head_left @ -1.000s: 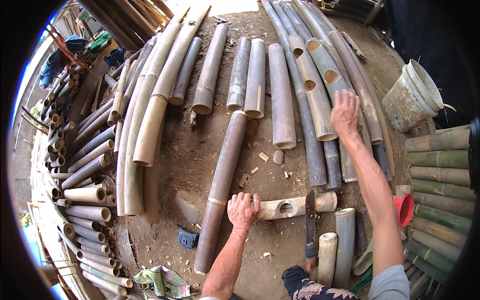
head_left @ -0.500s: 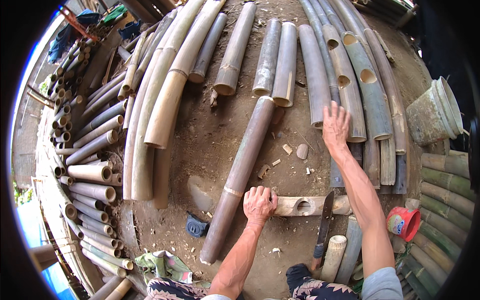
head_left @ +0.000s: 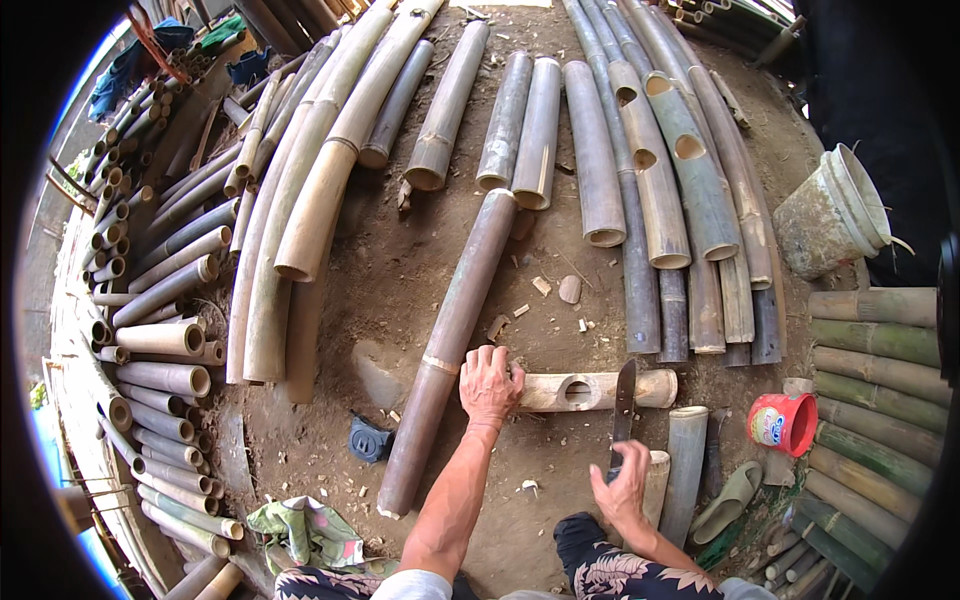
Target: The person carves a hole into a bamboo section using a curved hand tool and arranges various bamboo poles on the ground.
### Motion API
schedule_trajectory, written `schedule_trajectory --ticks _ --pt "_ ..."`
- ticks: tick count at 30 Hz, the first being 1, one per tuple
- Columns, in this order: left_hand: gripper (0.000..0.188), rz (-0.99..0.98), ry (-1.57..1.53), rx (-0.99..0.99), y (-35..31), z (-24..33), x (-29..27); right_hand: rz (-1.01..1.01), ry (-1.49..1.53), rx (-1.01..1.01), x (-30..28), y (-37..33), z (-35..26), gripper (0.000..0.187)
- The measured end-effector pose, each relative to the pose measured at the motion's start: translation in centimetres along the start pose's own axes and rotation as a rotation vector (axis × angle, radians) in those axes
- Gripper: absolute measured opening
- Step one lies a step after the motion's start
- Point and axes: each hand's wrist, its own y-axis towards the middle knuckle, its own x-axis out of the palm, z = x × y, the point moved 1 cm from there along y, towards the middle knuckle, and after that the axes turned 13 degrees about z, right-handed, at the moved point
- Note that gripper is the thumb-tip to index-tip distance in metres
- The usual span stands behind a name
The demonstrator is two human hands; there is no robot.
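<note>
A short pale bamboo piece (head_left: 545, 393) with an oval hole in its side lies crosswise in front of me. My left hand (head_left: 489, 385) is closed over its left end, fingers wrapped across the top. Across the piece, right of the hole, leans a machete (head_left: 624, 398) with a dark blade. My right hand (head_left: 622, 492) is at the machete's handle with fingers curled round it, covering most of the handle. Left of the piece lies a long purplish-brown bamboo pole (head_left: 463, 310), slanting away from me. Two short bamboo lengths, one being a grey tube (head_left: 685, 465), stand just right of my right hand.
Long bamboo poles (head_left: 600, 150) lie ahead, some with cut holes. Stacked tubes (head_left: 165, 378) line the left. A tape measure (head_left: 370, 438) and a cloth (head_left: 305, 530) lie nearer. To the right are a red tub (head_left: 783, 425), a dirty bucket (head_left: 830, 215) and a slipper (head_left: 728, 502).
My right hand has come back from the far poles to the machete's handle. My left hand stays on the bamboo piece. The whole view has shifted slightly.
</note>
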Motion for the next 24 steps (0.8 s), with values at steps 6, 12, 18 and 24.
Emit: schedule_trajectory --ticks 6,12,18,24 --pt "0.016 -0.097 0.031 0.1 -1.1 0.8 0.2 -0.189 -0.19 0.149 -1.6 -8.3 6.0 0.099" --pt "0.018 -0.064 0.034 0.124 -1.3 0.8 1.4 -0.273 -0.289 0.14 -2.2 -5.7 5.4 0.093" --pt "0.023 -0.01 0.015 0.105 -2.0 -1.5 0.1 -0.301 -0.233 0.072 -0.6 -6.6 3.5 0.091" --pt "0.064 0.247 -0.075 -0.155 -2.2 -1.9 -5.3 -0.355 -0.173 0.135 -0.2 -7.5 5.7 0.094"
